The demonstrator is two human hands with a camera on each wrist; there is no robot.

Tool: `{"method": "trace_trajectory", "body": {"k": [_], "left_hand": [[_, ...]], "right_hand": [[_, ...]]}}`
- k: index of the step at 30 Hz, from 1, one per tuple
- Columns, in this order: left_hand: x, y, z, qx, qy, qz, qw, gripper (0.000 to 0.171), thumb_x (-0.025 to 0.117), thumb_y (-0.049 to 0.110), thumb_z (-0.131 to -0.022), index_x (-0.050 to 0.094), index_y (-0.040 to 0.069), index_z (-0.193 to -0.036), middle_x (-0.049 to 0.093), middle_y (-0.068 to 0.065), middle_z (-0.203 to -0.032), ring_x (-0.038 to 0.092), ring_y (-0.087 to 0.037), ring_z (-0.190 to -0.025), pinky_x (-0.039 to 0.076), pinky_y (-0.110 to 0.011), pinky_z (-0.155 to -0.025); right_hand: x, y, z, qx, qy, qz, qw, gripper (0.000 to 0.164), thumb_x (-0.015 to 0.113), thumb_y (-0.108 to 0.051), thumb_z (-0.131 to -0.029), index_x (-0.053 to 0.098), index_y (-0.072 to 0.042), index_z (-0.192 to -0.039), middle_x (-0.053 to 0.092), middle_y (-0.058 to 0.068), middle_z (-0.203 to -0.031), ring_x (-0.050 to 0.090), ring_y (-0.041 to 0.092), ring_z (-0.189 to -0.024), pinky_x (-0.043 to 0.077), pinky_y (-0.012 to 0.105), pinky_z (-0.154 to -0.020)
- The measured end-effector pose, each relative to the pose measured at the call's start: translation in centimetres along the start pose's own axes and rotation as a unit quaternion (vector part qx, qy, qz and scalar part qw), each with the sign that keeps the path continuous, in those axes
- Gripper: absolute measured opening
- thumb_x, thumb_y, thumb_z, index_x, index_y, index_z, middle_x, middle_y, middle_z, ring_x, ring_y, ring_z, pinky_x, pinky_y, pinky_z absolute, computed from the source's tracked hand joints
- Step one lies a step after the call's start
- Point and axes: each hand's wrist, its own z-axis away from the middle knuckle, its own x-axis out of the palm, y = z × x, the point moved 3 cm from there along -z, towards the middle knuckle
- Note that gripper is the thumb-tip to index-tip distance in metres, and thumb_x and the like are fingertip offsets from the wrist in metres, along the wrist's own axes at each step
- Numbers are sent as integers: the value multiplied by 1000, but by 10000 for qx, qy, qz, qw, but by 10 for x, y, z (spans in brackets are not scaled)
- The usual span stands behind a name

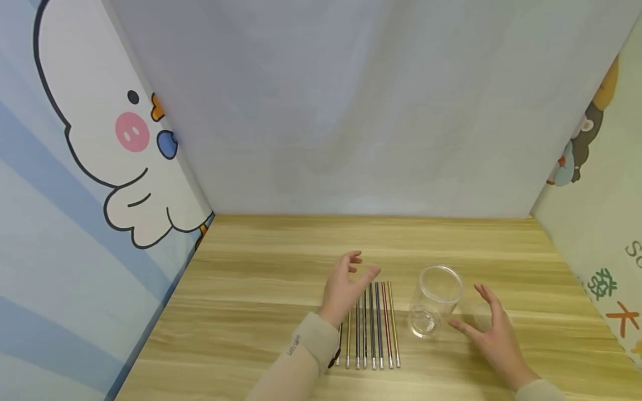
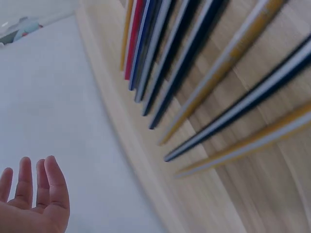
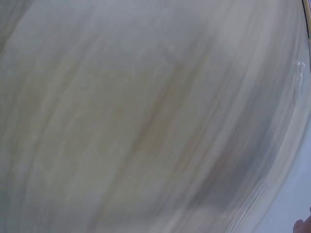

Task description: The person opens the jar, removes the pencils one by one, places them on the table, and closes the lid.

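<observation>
A row of several pencils (image 1: 373,328) lies side by side on the wooden table (image 1: 251,312), their metal-banded ends toward the person. In the left wrist view the pencils (image 2: 209,82) appear large, in yellow, dark, blue and red. Above the row is my left hand (image 1: 344,291), fingers loosely bent and holding nothing; the left wrist view shows its fingers (image 2: 57,187) apart from the pencils. To the right, a clear cup (image 1: 434,306) stands upright. Close beside it, my right hand (image 1: 494,337) has its thumb and fingers spread, with nothing gripped.
A faint round clear outline (image 1: 484,316) shows behind my right hand; its kind is unclear. A curved clear rim (image 3: 279,179) crosses the right wrist view. A pale wall (image 1: 371,111) bounds the back, with cartoon-printed panels (image 1: 100,267) at the sides.
</observation>
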Motion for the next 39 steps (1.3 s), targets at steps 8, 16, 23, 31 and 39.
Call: {"method": "trace_trajectory", "body": {"k": [8,16,23,31,39], "left_hand": [[17,20,14,510,-371,-81,9980,77,69,58,-85,44,18,-146,56,1,-137,53,-20,-121,52,-39,-97],[38,30,27,837,-828,64,9930,89,78,53,-79,36,19,-150,50,1,-142,51,-19,-123,50,-32,-100],[60,34,32,604,-1035,172,9926,100,85,50,-71,30,31,-152,46,5,-145,53,-18,-121,51,-34,-101],[87,32,33,716,-1152,206,9906,117,92,46,-62,21,35,-155,41,9,-150,45,-17,-133,46,-42,-110],[106,23,30,615,-1103,497,9908,116,92,44,-63,23,31,-155,45,8,-148,46,-18,-135,44,-44,-111]], "right_hand": [[-19,14,0,466,212,274,9983,104,77,-25,-87,4,0,-157,13,30,-161,7,60,-144,6,80,-109],[-30,26,-1,906,94,421,9950,106,73,-32,-91,-4,3,-156,2,37,-159,5,65,-140,10,83,-106],[-37,35,1,1115,151,521,9923,109,73,-35,-90,-6,5,-155,2,43,-155,9,66,-138,16,83,-104],[-42,49,0,1175,-39,929,9887,112,74,-37,-89,-4,13,-152,5,48,-151,14,69,-133,20,83,-102],[-38,59,-5,1133,-148,1444,9829,115,76,-42,-85,1,16,-150,15,50,-147,23,69,-130,26,82,-101]]}}
